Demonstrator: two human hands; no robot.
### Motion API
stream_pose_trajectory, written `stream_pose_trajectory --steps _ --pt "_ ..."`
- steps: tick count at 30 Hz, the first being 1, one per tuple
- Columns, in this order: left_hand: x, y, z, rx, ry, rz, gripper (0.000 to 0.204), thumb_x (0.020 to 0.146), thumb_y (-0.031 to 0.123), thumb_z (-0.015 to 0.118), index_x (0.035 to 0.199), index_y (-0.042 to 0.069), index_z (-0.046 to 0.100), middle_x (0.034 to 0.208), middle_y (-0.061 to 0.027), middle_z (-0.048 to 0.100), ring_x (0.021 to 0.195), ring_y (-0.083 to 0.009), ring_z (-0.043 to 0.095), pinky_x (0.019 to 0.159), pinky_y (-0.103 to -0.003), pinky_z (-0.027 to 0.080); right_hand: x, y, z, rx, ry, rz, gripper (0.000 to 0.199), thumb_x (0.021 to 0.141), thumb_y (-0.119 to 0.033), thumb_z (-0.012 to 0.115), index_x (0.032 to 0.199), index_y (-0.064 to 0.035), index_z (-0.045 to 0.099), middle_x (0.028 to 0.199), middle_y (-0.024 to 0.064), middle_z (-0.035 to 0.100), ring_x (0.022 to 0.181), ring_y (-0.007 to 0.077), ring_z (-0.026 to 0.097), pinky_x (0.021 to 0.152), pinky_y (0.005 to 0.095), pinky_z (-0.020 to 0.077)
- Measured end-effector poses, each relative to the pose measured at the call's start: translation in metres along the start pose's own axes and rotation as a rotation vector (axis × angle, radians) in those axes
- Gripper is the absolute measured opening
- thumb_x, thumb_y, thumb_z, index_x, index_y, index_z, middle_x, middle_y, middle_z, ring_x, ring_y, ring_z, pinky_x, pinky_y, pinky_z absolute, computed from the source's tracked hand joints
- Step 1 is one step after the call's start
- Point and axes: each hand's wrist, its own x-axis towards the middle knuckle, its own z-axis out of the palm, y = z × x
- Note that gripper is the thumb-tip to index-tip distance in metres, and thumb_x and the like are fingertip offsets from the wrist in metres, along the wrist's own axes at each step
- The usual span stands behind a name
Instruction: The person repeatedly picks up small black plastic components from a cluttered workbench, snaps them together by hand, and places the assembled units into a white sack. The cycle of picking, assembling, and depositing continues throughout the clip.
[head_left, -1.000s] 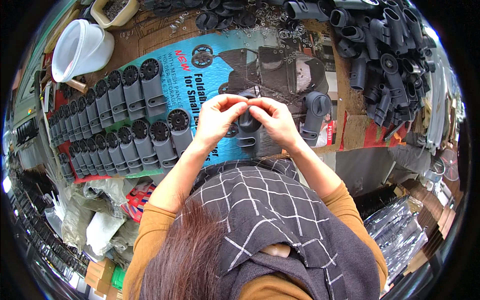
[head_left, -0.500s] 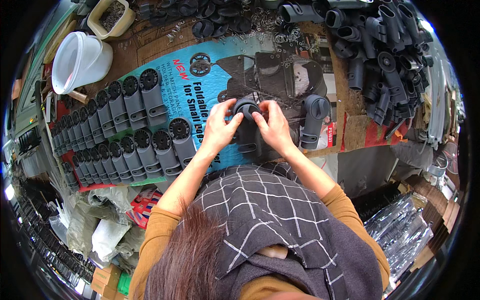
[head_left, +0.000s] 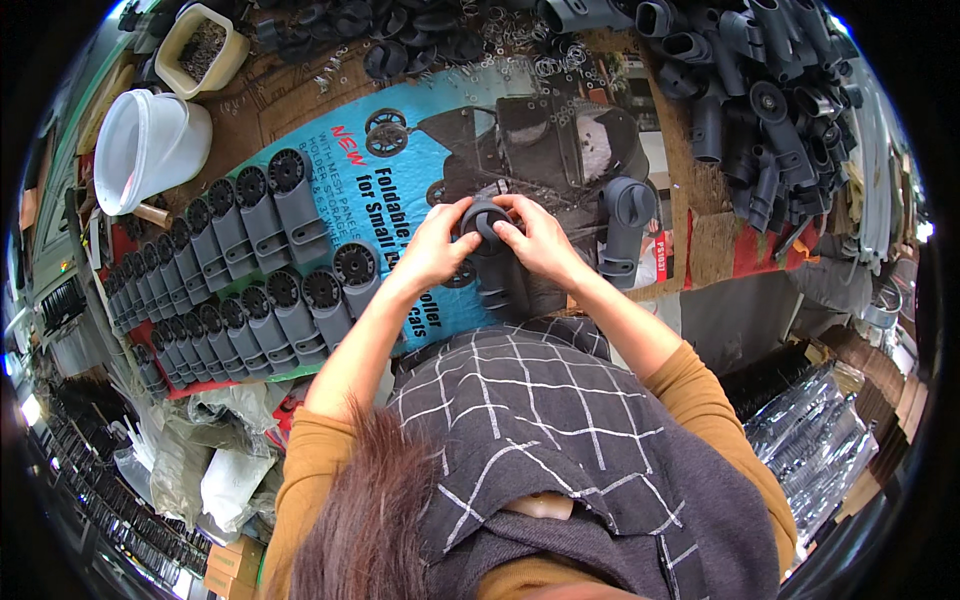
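Note:
Between my two hands is a dark grey plastic tube fitting with a round black cap on its far end. From the left, my left hand grips the cap's rim, thumb on its near side. My right hand closes on the cap from the other side, with its thumb pressed on top and its index finger at the far edge. Just right of my hands lies a similar fitting with a round cap on it. What the undersides of my fingers touch is hidden.
Two rows of grey fittings stand at the left. Behind them are a white bucket and a cream tub of small parts. Loose black caps and springs lie at the back; tube fittings are heaped far right.
My right hand has shifted further over the cap, its index finger now at the far edge. Both hands still hold the cap. The whole view has shifted slightly.

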Motion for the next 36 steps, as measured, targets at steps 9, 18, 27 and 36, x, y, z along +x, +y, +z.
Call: stream_pose_trajectory --steps 9,18,27,36 --pt "0.005 0.016 0.0 0.182 -0.038 -0.085 0.056 0.063 0.021 0.081 0.11 0.001 0.057 0.107 -0.0135 0.055 0.096 -0.0239 0.057 0.085 -0.033 0.047 0.002 -0.004 -0.004 -0.013 -0.061 0.144 0.044 0.086 -0.024 0.066 0.121 -0.0015 0.055 0.108 0.0138 0.062 0.092 0.0187 0.062 0.082 0.0318 0.0491" --pt "-0.003 0.057 -0.01 -0.408 0.351 0.287 0.076 0.087 0.066 0.048 0.12 -0.003 0.053 0.109 -0.0108 0.06 0.099 -0.0173 0.055 0.087 -0.031 0.043 -0.05 -0.067 -0.006 0.699 -0.161 0.126 0.059 0.081 -0.037 0.068 0.123 -0.0011 0.047 0.105 0.0116 0.059 0.096 0.0169 0.057 0.083 0.0313 0.046" --pt "-0.016 0.085 -0.015 -1.106 -0.011 -0.181 0.085 0.087 0.075 0.025 0.113 0.002 0.06 0.113 -0.0102 0.064 0.106 -0.0212 0.058 0.097 -0.038 0.042 -0.068 -0.074 -0.014 0.417 -0.051 -0.012 0.063 0.077 -0.043 0.067 0.12 -0.0011 0.046 0.098 0.0176 0.062 0.089 0.0229 0.061 0.079 0.0363 0.0473" --pt "-0.02 0.086 0.01 -0.993 0.206 -0.009 0.049 0.1 0.045 0.035 0.103 0.004 0.062 0.09 -0.0064 0.066 0.078 -0.0142 0.063 0.072 -0.026 0.05 -0.054 -0.07 -0.023 0.005 0.492 -0.423 0.05 0.083 -0.049 0.063 0.102 -0.0046 0.052 0.082 0.0125 0.05 0.085 0.0271 0.052 0.08 0.0406 0.0417"
